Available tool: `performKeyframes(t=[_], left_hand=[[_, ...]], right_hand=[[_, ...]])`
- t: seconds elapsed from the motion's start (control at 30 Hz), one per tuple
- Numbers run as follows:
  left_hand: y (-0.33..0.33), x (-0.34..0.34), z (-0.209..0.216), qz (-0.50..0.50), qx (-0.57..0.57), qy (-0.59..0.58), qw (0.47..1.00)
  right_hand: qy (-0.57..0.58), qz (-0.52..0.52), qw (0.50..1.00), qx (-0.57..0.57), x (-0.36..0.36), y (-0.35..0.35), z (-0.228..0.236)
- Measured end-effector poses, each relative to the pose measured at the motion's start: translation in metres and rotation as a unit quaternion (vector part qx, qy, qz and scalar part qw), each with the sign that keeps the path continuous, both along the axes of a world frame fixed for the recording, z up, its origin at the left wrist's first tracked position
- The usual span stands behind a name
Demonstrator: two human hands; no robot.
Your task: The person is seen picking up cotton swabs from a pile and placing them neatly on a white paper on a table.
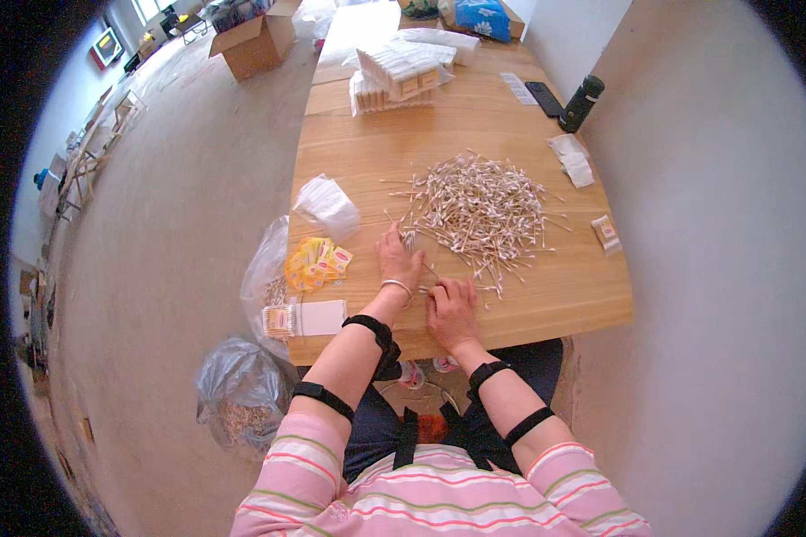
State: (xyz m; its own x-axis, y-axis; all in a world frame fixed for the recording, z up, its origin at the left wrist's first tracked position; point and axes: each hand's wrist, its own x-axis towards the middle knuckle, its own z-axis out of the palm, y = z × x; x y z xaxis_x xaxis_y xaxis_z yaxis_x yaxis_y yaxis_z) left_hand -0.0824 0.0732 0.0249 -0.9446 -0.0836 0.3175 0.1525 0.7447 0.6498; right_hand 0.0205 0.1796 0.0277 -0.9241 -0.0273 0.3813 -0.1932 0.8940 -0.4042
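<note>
A loose heap of cotton swabs (479, 201), white-tipped on pale sticks, lies spread on the wooden table in front of me. At its near left edge, my left hand (398, 259) is closed round a small bunch of swabs whose white tips show beside the fingers. My right hand (453, 311) rests on the table just below the heap, fingers curled together by a few swabs. One stick runs from between the hands to the right fingertips; how firmly they grip it is partly hidden.
Left on the table (376, 152) are clear plastic bags (328, 206), yellow labels (318, 263), and a white card (321, 318) beside a swab pack (278, 320). Stacked packs (394, 76) stand farther back. A dark bottle (581, 104), phone (544, 99) and small packet (605, 234) line the wall side.
</note>
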Motion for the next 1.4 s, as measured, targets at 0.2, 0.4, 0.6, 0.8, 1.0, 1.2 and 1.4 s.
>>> performKeyframes(t=[0.2,0.4,0.6,0.8,1.0,1.2,1.4], left_hand=[[-0.037,-0.003,-0.021,-0.033,0.147,-0.037,0.988],[-0.058,0.028,-0.007,-0.047,0.099,-0.058,0.992],[-0.072,0.06,0.001,-0.083,0.043,-0.032,0.995],[-0.079,0.086,0.003,-0.067,0.077,-0.038,0.994],[-0.083,0.095,-0.003,-0.1,0.08,0.008,0.992],[-0.088,0.096,-0.006,-0.143,0.05,0.037,0.988],[-0.087,0.098,-0.001,-0.159,0.05,0.025,0.986]], right_hand=[[0.024,-0.009,1.0,-0.018,-0.001,-0.002,-0.007],[0.037,-0.014,0.999,-0.014,0.0,0.0,-0.007],[0.044,-0.021,0.999,-0.007,-0.001,0.001,-0.005],[-0.012,-0.035,0.999,0.025,-0.007,-0.001,-0.002],[-0.01,-0.041,0.992,0.116,-0.041,-0.008,0.0],[-0.015,-0.008,0.998,0.06,-0.066,-0.025,0.003],[-0.029,0.091,0.994,-0.05,-0.077,-0.041,0.001]])
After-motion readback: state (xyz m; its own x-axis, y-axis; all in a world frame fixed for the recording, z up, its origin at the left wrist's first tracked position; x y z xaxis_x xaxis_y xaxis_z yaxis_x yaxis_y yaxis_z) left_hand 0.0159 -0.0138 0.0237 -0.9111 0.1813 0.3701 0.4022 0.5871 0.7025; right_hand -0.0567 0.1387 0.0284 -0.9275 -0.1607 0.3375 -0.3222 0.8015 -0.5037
